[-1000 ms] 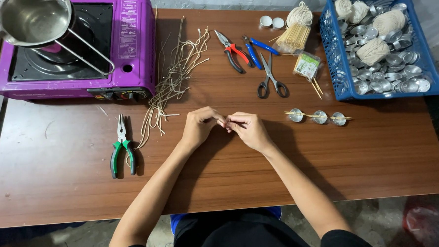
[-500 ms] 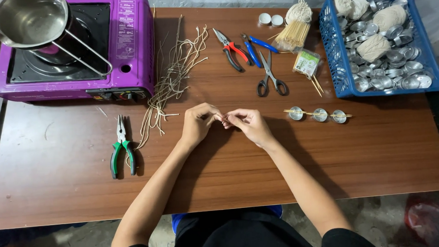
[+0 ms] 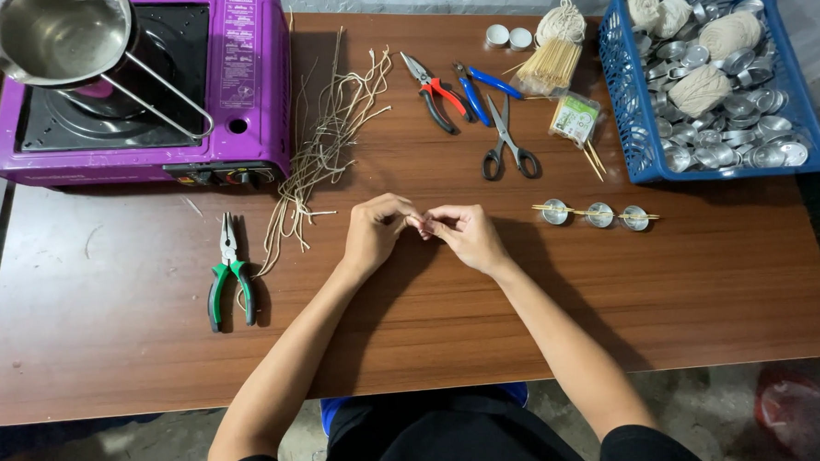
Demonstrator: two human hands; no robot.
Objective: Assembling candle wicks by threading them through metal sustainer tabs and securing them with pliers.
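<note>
My left hand and my right hand meet at their fingertips over the middle of the brown table. Together they pinch a small pale piece, a short wick or thread, mostly hidden by the fingers. A loose bundle of tan wick strands lies just left of my left hand. To the right of my right hand, three small metal cups sit in a row with thin sticks laid across them.
A purple portable stove with a steel saucepan stands at the back left. Green-handled pliers lie front left. Red pliers, blue pliers, scissors, a stick bundle and a blue basket of cups and string balls fill the back right.
Both hands stay together at the table's middle; the fingers shift slightly around the small piece. Nothing else has moved.
</note>
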